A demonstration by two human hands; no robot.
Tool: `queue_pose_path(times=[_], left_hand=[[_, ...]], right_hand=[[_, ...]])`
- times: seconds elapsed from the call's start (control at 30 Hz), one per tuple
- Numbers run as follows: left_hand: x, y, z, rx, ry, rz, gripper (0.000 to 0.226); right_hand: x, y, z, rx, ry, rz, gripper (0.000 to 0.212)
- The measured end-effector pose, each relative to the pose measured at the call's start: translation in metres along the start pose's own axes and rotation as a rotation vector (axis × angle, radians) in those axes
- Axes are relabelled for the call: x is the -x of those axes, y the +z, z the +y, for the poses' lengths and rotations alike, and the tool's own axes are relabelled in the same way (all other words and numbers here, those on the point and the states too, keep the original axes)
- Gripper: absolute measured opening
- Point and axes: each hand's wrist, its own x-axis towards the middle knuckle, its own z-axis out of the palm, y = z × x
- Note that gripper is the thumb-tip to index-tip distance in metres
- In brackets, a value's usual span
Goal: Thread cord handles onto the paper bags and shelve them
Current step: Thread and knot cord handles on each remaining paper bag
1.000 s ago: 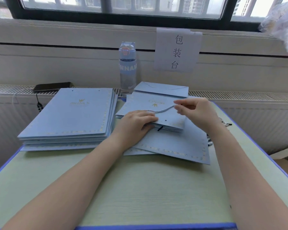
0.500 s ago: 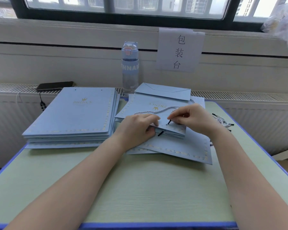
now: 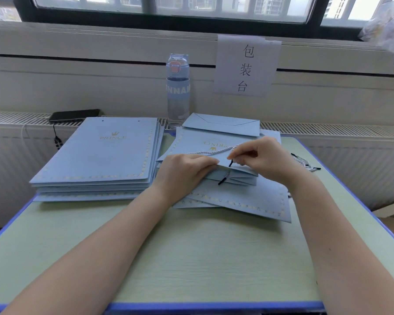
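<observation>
At frame centre, the right hand [image 3: 263, 159] pinches the cord's black tip [image 3: 230, 164], pointing down-left at the paper bag [image 3: 241, 171]. The left hand [image 3: 182, 172] grips the bag's edge just left of it.

Two hands are in view: one left hand [image 3: 182, 171] and one right hand [image 3: 262, 160]. There is one tabletop [image 3: 191, 258]. On it lies one stack of flat bags [image 3: 100, 155]; about five layers show at its edges, but the exact number cannot be told. The top bag of the stack has two punched holes. One paper bag [image 3: 191, 142] lies under the hands, and at least two lower bags [image 3: 248, 201] lie beneath it. One cord [image 3: 209, 152] shows two black tips. One bundle of loose cords [image 3: 305, 163] is too tangled to count. There is one bottle [image 3: 178, 92], one phone [image 3: 74, 115], and one paper sign [image 3: 245, 67] bearing three characters.
</observation>
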Motion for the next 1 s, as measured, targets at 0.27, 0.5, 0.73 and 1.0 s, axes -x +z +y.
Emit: queue_pose_path(times=[0.27, 0.5, 0.73, 1.0], left_hand=[[-0.006, -0.003, 0.006, -0.061, -0.014, 0.080, 0.020], [-0.007, -0.006, 0.005, -0.008, -0.191, 0.093, 0.022], [-0.009, -0.008, 0.008, -0.040, -0.265, 0.075, 0.029], [-0.013, -0.012, 0.011, -0.011, -0.482, -0.091, 0.018]], right_hand=[[0.000, -0.003, 0.000, 0.008, -0.008, -0.029, 0.017], [0.000, -0.007, 0.006, -0.058, 0.075, -0.105, 0.029], [0.004, -0.009, 0.000, -0.143, 0.118, -0.194, 0.005], [0.002, 0.005, -0.006, -0.083, 0.027, -0.200, 0.042]])
